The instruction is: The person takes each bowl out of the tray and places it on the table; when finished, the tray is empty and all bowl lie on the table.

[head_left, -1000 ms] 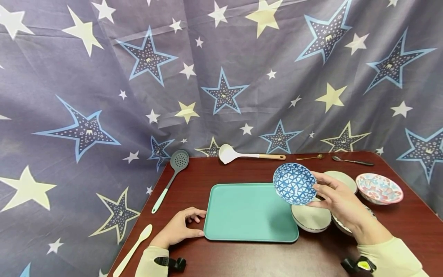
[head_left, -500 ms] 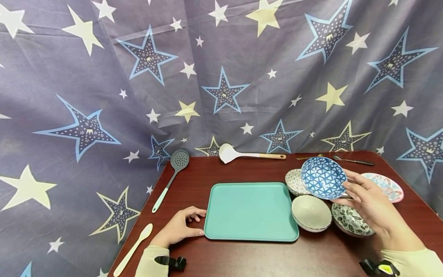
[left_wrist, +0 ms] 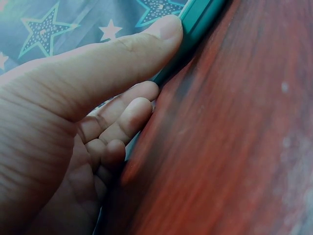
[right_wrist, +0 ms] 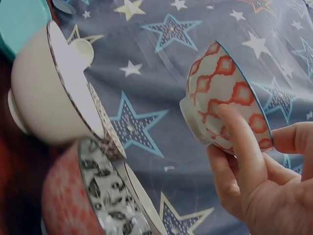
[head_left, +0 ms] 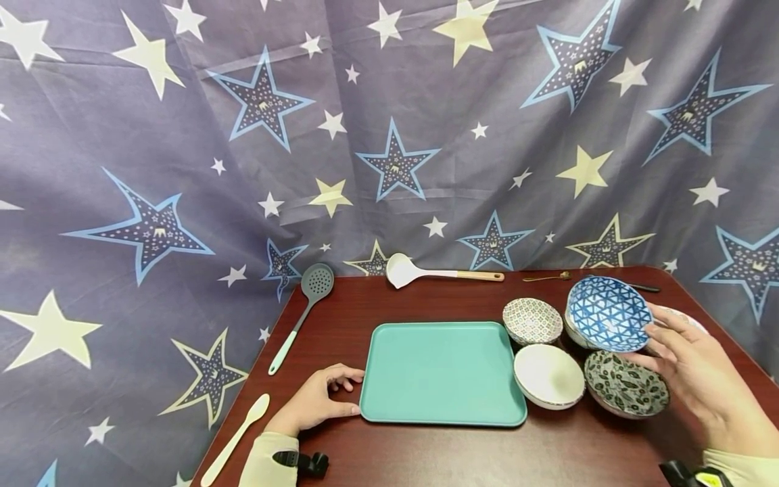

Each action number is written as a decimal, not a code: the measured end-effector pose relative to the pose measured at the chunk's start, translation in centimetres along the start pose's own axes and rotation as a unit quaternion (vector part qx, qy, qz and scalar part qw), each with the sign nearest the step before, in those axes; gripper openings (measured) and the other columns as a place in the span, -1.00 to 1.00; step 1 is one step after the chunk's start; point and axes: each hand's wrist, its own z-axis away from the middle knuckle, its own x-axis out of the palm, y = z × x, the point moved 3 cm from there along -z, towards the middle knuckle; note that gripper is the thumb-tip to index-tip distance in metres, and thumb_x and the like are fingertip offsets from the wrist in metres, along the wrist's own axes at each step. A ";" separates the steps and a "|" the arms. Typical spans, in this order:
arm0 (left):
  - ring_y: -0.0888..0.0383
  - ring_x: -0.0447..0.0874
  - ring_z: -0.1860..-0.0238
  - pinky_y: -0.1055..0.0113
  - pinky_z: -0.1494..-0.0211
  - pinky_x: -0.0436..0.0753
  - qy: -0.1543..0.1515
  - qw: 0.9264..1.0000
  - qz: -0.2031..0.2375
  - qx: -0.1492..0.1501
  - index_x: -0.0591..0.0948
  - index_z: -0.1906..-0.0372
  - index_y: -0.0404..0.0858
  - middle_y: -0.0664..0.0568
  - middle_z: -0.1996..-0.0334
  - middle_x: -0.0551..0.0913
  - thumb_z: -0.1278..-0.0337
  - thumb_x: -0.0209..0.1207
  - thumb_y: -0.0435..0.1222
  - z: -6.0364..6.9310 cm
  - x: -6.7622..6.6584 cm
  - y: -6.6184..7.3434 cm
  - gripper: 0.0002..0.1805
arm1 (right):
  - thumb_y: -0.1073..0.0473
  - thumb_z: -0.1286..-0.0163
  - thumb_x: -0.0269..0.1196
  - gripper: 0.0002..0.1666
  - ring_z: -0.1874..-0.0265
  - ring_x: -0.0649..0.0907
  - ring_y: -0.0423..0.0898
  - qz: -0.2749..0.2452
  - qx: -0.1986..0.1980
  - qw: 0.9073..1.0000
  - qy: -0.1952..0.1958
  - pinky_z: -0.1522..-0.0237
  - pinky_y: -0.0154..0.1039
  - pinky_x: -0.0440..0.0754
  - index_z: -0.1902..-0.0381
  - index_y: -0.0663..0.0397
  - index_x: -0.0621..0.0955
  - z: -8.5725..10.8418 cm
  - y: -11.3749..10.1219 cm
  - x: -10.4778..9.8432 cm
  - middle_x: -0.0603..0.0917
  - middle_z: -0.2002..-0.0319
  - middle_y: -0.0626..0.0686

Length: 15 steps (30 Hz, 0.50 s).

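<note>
My right hand (head_left: 709, 375) pinches a bowl (head_left: 608, 312) by its right side. The bowl is blue and white with triangles inside; red diamond shapes cover its outside in the right wrist view (right_wrist: 227, 93). It is tilted and raised, partly hiding a pale bowl behind it. Below it sit a leaf-patterned bowl (head_left: 627, 384) and a cream bowl (head_left: 549, 376), with a small-patterned bowl (head_left: 532, 321) farther back. At the left edge of the green tray (head_left: 444, 372), my left hand (head_left: 316, 400) rests with loosely bent fingers, its thumb touching the rim in the left wrist view.
Left of the tray lie a pale spoon (head_left: 235, 439) and a grey slotted turner (head_left: 316, 284). Along the back edge are a white ladle (head_left: 408, 270), a small gold spoon (head_left: 548, 276) and a dark-handled spoon (head_left: 645, 287). A starry curtain hangs behind the table.
My right hand has carried the blue and white bowl rightward from over the tray's right edge, uncovering the small-patterned and leaf-patterned bowls. The left hand and tray stay put.
</note>
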 end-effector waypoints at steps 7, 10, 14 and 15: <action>0.18 0.64 0.08 0.27 0.02 0.57 0.000 1.000 -0.005 0.004 0.68 -0.26 0.00 0.21 -0.03 0.69 0.00 0.60 -0.02 -0.1 -0.1 -0.1 -0.34 | 0.56 -0.64 -0.25 -0.39 -0.02 0.78 -0.02 -0.009 -0.003 1.000 0.014 0.11 -0.02 0.77 -0.37 0.18 0.57 1.0 -0.3 -2.1 0.72 -0.17 0.08; 0.17 0.64 0.08 0.27 0.03 0.58 0.000 1.000 -0.004 0.005 0.68 -0.26 0.00 0.18 -0.03 0.69 -0.01 0.60 -0.03 0.0 -0.1 -0.1 -0.35 | 0.58 -0.62 -0.29 -0.35 -0.01 0.77 -0.03 -0.036 -0.007 0.999 0.005 0.10 -0.01 0.77 -0.36 0.18 0.59 1.3 -0.3 -2.7 0.72 -0.15 0.10; 0.17 0.64 0.09 0.27 0.03 0.58 0.000 1.000 -0.004 0.003 0.68 -0.26 0.00 0.16 -0.03 0.69 -0.01 0.60 -0.03 0.1 -0.2 -0.1 -0.35 | 0.59 -0.62 -0.29 -0.34 -0.01 0.77 -0.02 -0.050 -0.009 0.999 0.015 0.12 0.01 0.77 -0.33 0.16 0.62 1.6 -0.3 -3.5 0.73 -0.14 0.09; 0.17 0.64 0.08 0.27 0.03 0.57 0.001 1.000 -0.004 0.001 0.68 -0.26 0.01 0.17 -0.03 0.70 0.00 0.60 -0.03 0.1 -0.2 -0.1 -0.35 | 0.58 -0.62 -0.29 -0.34 -0.01 0.77 -0.02 -0.050 -0.009 0.999 0.018 0.11 0.01 0.77 -0.33 0.16 0.62 1.7 -0.3 -3.7 0.73 -0.14 0.09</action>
